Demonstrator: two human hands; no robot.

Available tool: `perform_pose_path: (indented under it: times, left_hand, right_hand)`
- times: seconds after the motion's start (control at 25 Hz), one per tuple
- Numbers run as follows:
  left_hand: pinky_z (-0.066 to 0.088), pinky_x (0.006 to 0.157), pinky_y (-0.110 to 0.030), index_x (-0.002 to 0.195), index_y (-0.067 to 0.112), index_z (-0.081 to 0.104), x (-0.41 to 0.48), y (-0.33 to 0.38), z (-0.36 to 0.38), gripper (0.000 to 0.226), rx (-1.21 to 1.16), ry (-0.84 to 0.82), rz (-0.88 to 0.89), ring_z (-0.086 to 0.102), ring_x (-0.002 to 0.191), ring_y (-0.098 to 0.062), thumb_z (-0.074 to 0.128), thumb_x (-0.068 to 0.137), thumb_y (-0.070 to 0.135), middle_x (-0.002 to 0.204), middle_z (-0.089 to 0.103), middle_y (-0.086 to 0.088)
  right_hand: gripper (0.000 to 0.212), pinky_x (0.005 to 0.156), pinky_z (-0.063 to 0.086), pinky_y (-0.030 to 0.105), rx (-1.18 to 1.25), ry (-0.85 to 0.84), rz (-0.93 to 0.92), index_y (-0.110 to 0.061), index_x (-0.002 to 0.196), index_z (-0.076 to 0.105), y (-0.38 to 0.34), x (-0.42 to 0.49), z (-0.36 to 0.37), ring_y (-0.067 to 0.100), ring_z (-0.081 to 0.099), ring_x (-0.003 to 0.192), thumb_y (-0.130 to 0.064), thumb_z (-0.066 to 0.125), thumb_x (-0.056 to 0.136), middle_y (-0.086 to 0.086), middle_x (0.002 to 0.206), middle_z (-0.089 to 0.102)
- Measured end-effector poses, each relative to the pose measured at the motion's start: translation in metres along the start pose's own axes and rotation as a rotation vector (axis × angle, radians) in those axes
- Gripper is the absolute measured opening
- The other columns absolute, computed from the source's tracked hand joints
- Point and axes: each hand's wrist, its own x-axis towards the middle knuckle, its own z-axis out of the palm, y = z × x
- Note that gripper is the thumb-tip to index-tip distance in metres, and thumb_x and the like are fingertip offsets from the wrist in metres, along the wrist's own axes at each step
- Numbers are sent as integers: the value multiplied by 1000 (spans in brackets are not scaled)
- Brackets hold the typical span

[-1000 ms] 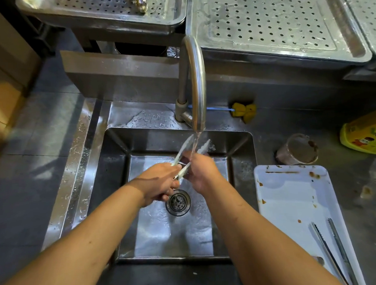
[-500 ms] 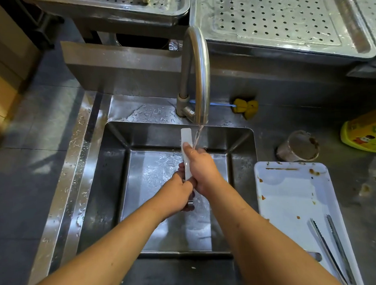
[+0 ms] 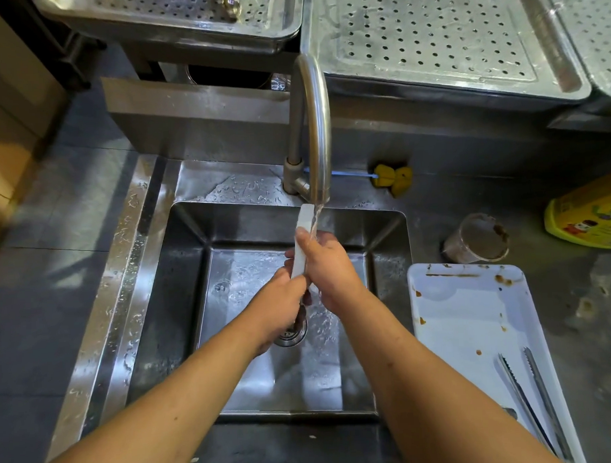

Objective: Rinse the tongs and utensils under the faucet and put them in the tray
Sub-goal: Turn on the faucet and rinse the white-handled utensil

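A white flat utensil [image 3: 303,235] stands upright under the running faucet [image 3: 312,127], over the steel sink [image 3: 185,304]. My left hand [image 3: 282,301] grips its lower end. My right hand [image 3: 327,265] wraps around its middle, with water running over the fingers. The utensil's lower part is hidden by both hands. A white tray [image 3: 456,312] with brown stains sits right of the sink. Metal tongs [image 3: 535,400] lie in its near right corner.
A stained clear cup [image 3: 477,241] stands behind the tray. A yellow container [image 3: 587,214] sits at the far right. A yellow brush [image 3: 392,178] lies behind the faucet. Perforated steel trays [image 3: 429,36] fill the back. The drain [image 3: 290,332] is partly under my left hand.
A second ago the hands held open tongs-like arms in the stream. Now the white utensil is upright and both hands grip it closer together, slightly higher under the spout.
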Motion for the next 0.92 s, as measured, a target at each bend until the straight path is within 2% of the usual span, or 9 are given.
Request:
perform_pose_path:
  times: [0.08,0.16,0.28,0.44,0.56,0.64,0.72,0.8,0.92]
  left_hand:
    - [38,42,-24,90,23,61,-2,3,-3,51,-14,33,-71,45,43,-13,43,94,71,61,58,1]
    - [37,41,-21,92,21,66,-4,4,-8,69,101,89,-155,51,44,-14,31,95,80,59,63,2]
    - [44,54,-29,95,27,66,-3,7,-8,59,404,136,-102,63,63,-18,26,102,69,75,72,2]
    - [38,55,-29,81,28,54,8,11,-9,52,756,246,-1,58,70,-12,30,102,69,78,62,6]
    - [38,54,-28,83,34,63,15,15,-17,36,713,283,83,59,67,-9,49,90,67,69,64,10]
    - [47,60,-31,87,37,69,20,26,-24,27,575,261,138,64,68,-17,54,80,58,66,67,11]
    - [50,69,-34,98,32,74,32,45,-31,33,526,342,214,67,79,-24,54,81,51,79,73,10]
    - [48,76,-32,117,32,68,46,69,-30,37,631,433,312,66,88,-26,59,87,52,96,72,7]
    - [55,89,-40,125,32,65,68,103,-15,36,754,360,350,67,103,-33,67,94,49,117,73,-4]
  right_hand:
    - [39,61,55,36,30,-67,27,-10,124,56,3,-3,-6,28,73,81,-36,69,98,15,103,74]
    - [35,66,59,37,-24,-91,46,-11,119,61,6,-7,-11,22,72,74,-36,70,97,12,96,73]
    - [36,67,63,45,-213,-2,9,-12,109,67,9,-7,-14,18,69,63,-46,65,98,8,85,71]
    - [28,85,60,60,-196,22,-50,-16,117,65,4,-7,-7,37,73,96,-39,61,102,15,103,74]
    - [25,85,60,61,-179,40,-79,-16,117,64,-2,-6,-8,34,74,96,-35,62,101,11,104,74]
    - [25,80,62,61,-185,63,-68,-17,114,64,-1,-4,-16,33,75,93,-37,65,99,11,103,75]
    - [34,80,62,59,-235,106,-40,-17,119,62,8,-2,-28,32,75,93,-42,68,96,10,104,74]
    - [45,80,62,57,-319,148,0,-16,125,60,25,1,-39,31,74,92,-46,70,93,9,105,73]
    - [53,82,62,50,-577,174,77,-15,127,55,64,9,-50,30,71,92,-52,69,92,6,107,70]
